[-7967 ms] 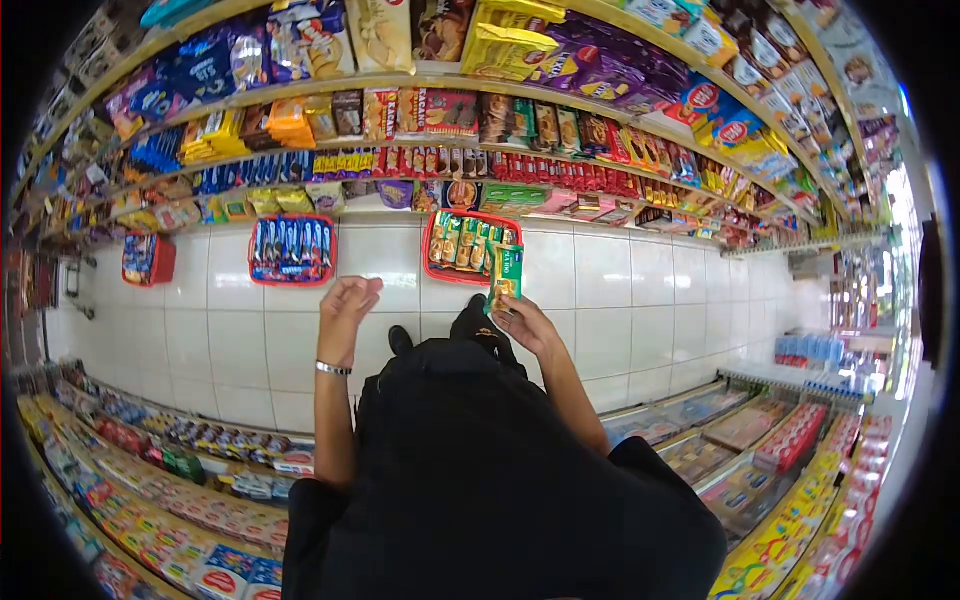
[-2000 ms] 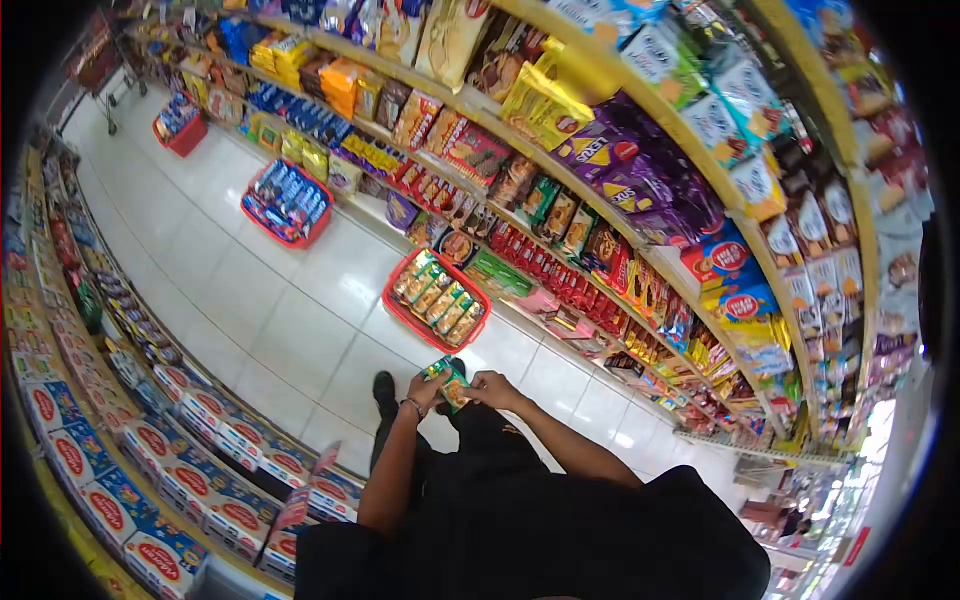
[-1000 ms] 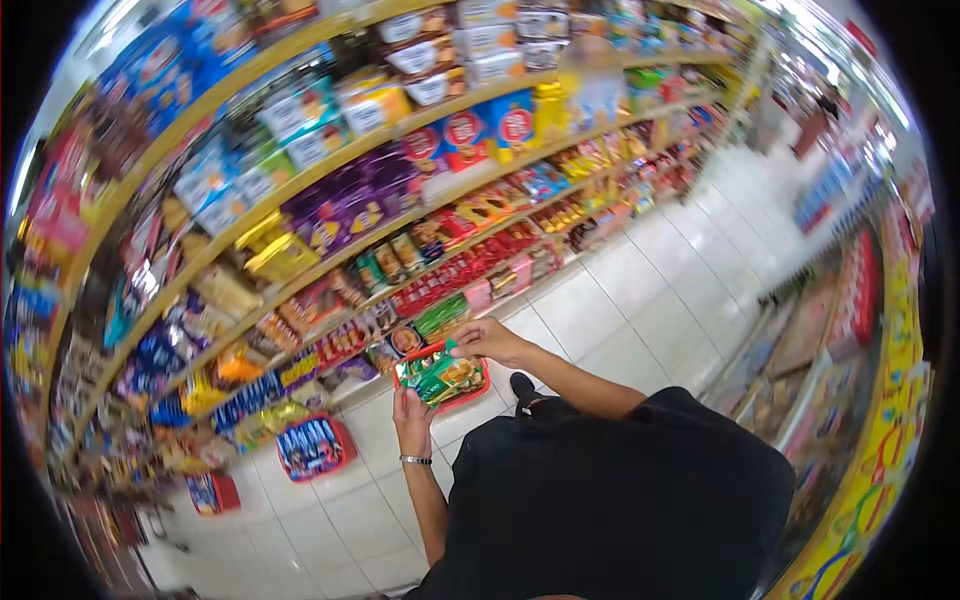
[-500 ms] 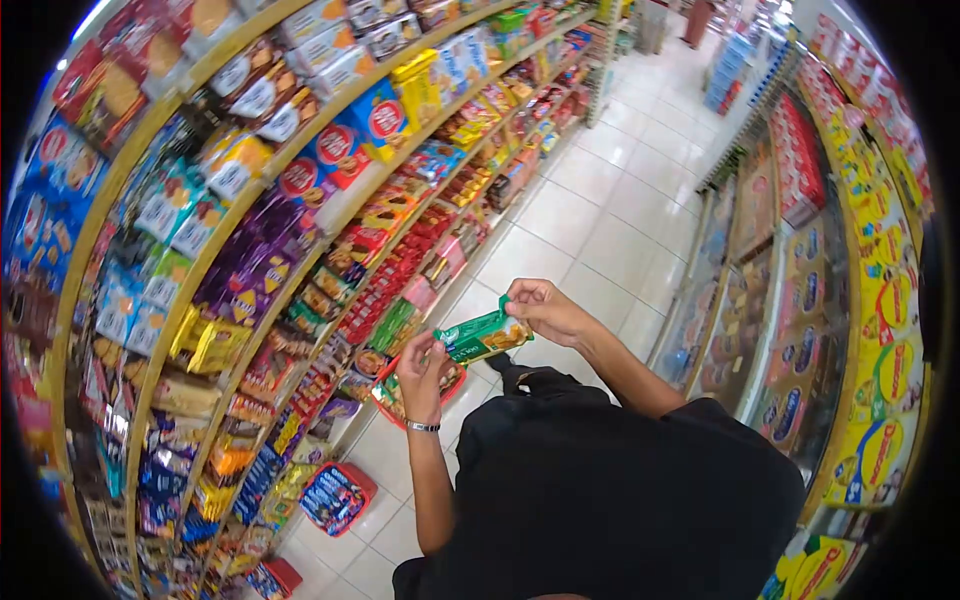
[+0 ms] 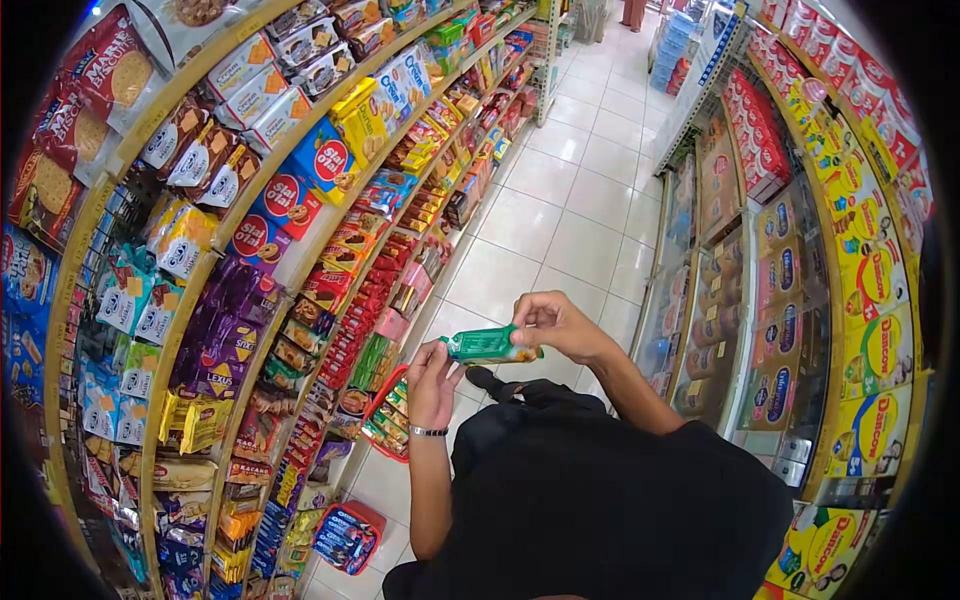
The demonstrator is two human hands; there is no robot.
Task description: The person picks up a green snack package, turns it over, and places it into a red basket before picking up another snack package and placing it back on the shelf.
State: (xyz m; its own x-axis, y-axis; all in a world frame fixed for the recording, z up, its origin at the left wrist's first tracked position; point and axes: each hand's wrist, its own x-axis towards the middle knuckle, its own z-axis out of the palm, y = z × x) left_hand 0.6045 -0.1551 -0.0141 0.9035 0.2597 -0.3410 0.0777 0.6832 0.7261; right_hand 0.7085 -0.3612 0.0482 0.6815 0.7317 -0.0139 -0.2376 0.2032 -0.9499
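A small green biscuit packet (image 5: pixel 484 345) is held level between my two hands, in front of my dark shirt. My left hand (image 5: pixel 432 388), with a metal band at the wrist, grips its left end. At the other end my right hand (image 5: pixel 562 325) pinches the packet between thumb and fingers. A panel of small print faces up, too small to read, and a yellowish picture shows near the right end. Below my left hand, a red basket (image 5: pixel 372 440) of green packets stands on the floor, partly hidden by that hand and forearm.
Shelves of biscuits (image 5: pixel 330 250) curve along the left. A red basket of blue Oreo packs (image 5: pixel 348 538) stands at their foot. On the right are a glass-fronted case (image 5: pixel 700 320) and yellow Dancow boxes (image 5: pixel 880 345). The tiled aisle (image 5: pixel 560 190) runs ahead, with a blue stack (image 5: pixel 672 48) farther off.
The packet has been turned in my hands, from its pictured front to a printed panel. My view has shifted, and the shelves appear farther left. Both hands keep hold.
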